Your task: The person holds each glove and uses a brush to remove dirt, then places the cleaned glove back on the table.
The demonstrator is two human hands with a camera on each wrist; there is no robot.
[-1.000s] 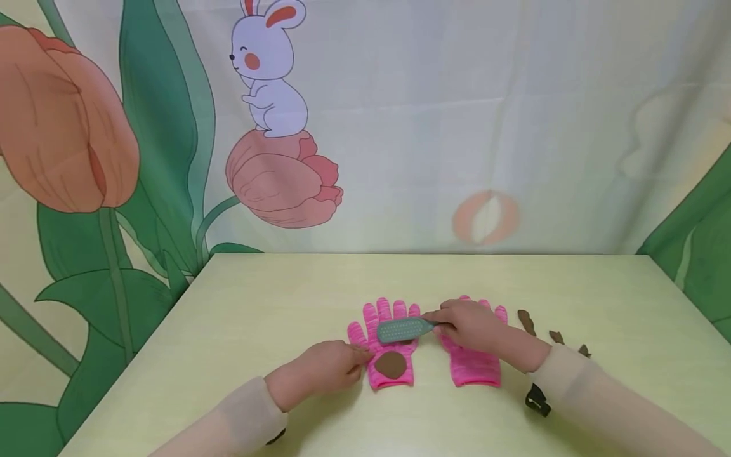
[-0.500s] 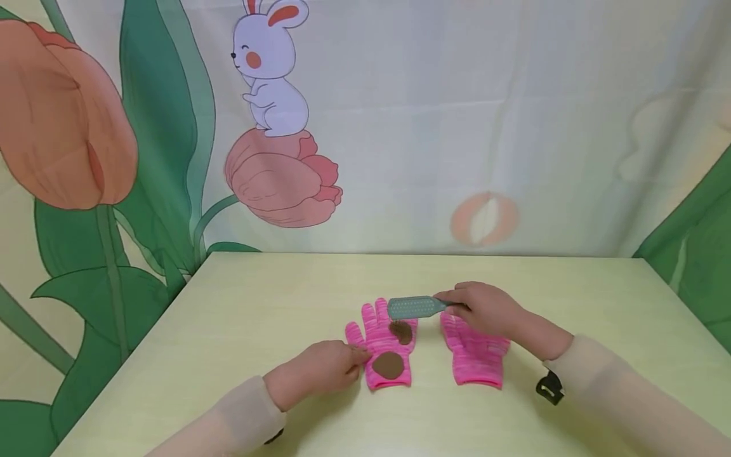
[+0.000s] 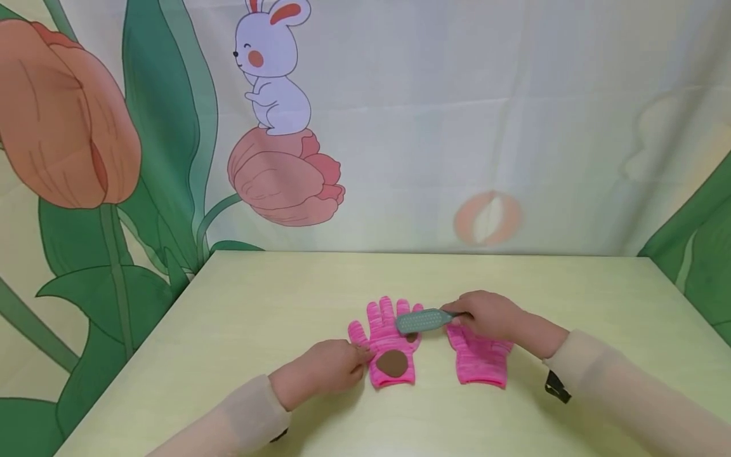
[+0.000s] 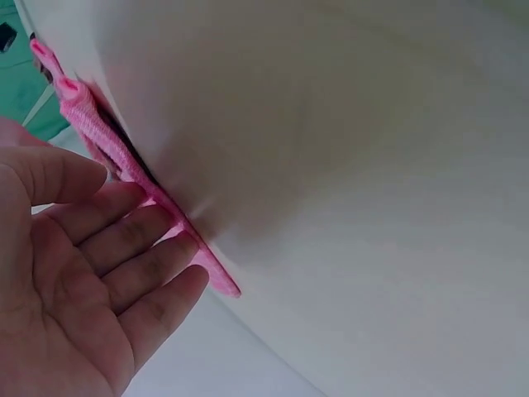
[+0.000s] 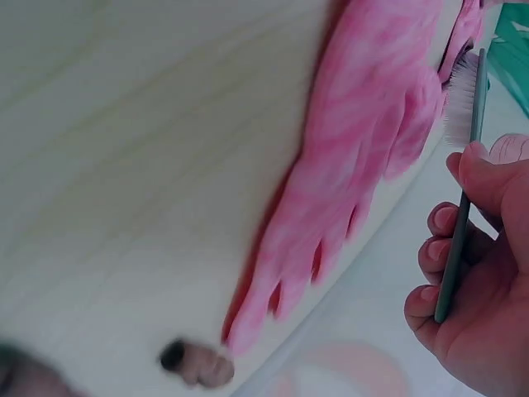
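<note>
Two pink knit gloves lie flat on the table. On the left glove (image 3: 379,339) sits a round brown patch (image 3: 391,363) near the cuff, with a second brown spot partly hidden under the brush. My left hand (image 3: 325,368) rests its fingertips on this glove's thumb-side edge; in the left wrist view its fingers (image 4: 149,240) are nearly straight. My right hand (image 3: 488,314) grips a grey-green brush (image 3: 424,321) by its handle, with the head over the left glove's finger bases. Pale bristles (image 5: 461,99) show in the right wrist view. The right glove (image 3: 482,362) lies partly beneath my right hand.
A brown lump (image 5: 205,364) lies on the table beyond the right glove's fingertips in the right wrist view. The pale table (image 3: 274,285) meets a printed curtain (image 3: 400,127) at its back edge.
My right hand first moved the brush up and right off the left glove, uncovering the second brown spot, then back down partly over it. My left hand has stayed on the glove's edge.
</note>
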